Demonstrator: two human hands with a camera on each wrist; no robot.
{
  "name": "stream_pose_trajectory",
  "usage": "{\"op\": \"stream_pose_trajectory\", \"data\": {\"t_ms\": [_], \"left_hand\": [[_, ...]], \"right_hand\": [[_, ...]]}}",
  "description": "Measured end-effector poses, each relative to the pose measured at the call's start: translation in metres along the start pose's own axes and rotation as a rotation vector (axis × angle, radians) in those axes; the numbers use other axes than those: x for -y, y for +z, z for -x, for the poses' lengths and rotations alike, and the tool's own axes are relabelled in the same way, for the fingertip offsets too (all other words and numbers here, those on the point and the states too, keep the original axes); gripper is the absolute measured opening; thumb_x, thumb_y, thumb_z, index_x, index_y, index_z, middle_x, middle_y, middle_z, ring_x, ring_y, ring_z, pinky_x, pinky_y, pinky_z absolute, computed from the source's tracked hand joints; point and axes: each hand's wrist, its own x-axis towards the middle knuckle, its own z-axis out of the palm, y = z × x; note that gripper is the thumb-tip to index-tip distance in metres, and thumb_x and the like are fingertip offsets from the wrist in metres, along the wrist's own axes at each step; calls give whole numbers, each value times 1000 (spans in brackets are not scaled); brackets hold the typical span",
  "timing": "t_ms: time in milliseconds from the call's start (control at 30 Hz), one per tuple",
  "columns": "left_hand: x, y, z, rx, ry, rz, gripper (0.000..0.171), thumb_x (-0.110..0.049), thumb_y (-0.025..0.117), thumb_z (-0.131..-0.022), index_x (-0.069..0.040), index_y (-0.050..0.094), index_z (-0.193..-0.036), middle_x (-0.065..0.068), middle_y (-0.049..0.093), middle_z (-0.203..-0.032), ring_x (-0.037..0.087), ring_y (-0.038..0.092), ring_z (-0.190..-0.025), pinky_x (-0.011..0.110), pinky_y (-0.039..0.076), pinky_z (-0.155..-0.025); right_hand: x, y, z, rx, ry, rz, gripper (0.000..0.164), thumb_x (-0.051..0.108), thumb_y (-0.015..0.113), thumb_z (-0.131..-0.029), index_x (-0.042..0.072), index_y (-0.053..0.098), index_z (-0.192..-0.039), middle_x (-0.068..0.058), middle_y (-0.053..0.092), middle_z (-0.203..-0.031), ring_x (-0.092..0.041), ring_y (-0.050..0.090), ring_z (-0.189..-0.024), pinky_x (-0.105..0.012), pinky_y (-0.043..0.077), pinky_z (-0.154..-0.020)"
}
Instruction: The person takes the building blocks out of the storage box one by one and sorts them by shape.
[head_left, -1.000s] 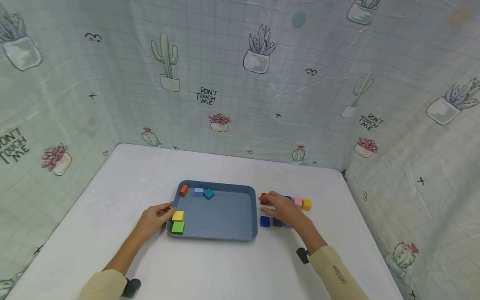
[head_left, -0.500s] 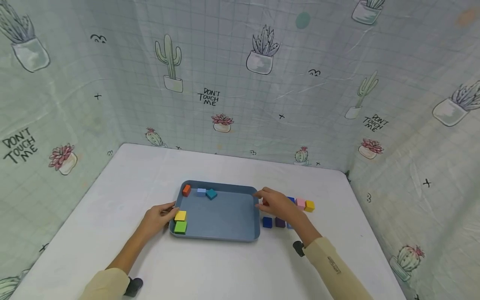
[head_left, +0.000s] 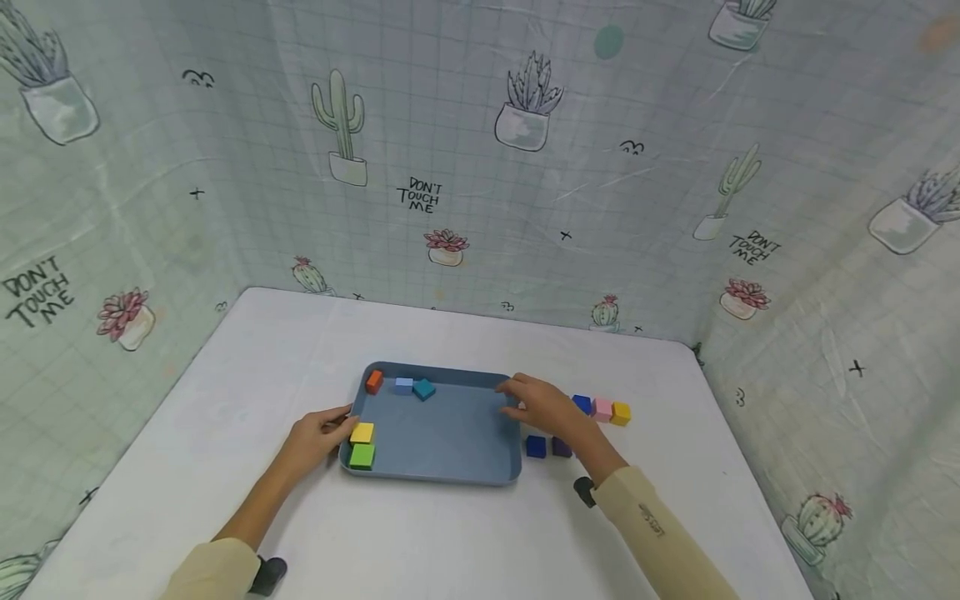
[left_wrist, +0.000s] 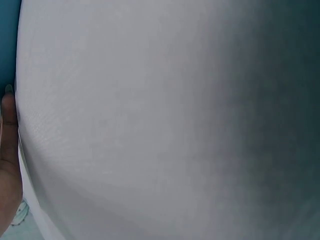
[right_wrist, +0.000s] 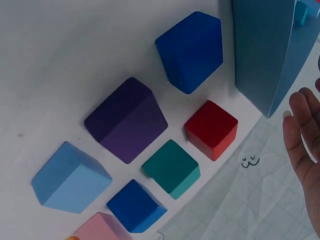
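Observation:
A blue-grey tray [head_left: 442, 433] lies on the white table, with a red-orange block [head_left: 374, 382], a light blue block [head_left: 404, 387], a teal block [head_left: 423, 389], a yellow block [head_left: 362, 432] and a green block [head_left: 362, 457] inside. My left hand [head_left: 315, 437] holds the tray's left rim, thumb beside the yellow block. Over the tray's right rim hovers my right hand [head_left: 543, 408], thumb and forefinger apart and no block visible between them. Under it on the table, a red block [right_wrist: 211, 130] shows in the right wrist view.
Right of the tray stand two rows of blocks: a dark blue block [head_left: 536, 447], a purple block [right_wrist: 126, 120], a light blue block [right_wrist: 71, 177], a green block [right_wrist: 171, 168], a blue block [right_wrist: 136, 205], a pink block [head_left: 602, 409] and a yellow-orange block [head_left: 620, 413]. Printed cloth [head_left: 465, 192] surrounds the table.
My right hand has moved left from above the red block to over the tray's right rim. My left hand stays at the tray's left rim. The head view has shifted slightly.

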Motion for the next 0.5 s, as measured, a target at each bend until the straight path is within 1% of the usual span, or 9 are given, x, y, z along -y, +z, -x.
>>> {"op": "stream_pose_trajectory", "data": {"t_ms": [167,267,500], "left_hand": [[1,1,-2,-3,-8,4,53,-34,61,-92,3,54,-129,17,64,-112,22,63,-92,31,49,-72],[2,1,-3,-2,-8,-1,53,-34,60,-92,3,54,-130,17,64,-113,23,63,-93,33,50,-74],[3,2,-2,-6,-8,-11,53,-34,61,-92,4,54,-129,18,64,-112,25,63,-95,38,50,-78]], "right_hand": [[1,2,-8,12,10,14,35,21,68,-88,6,62,-119,-8,60,-103,-15,59,-88,-28,50,-73],[1,4,-13,14,11,25,35,21,68,-88,6,62,-120,-7,60,-104,-13,58,-90,-27,50,-76],[7,11,-22,61,34,6,35,20,67,-89,7,62,-120,-6,59,-108,-15,58,-98,-29,49,-80]]}}
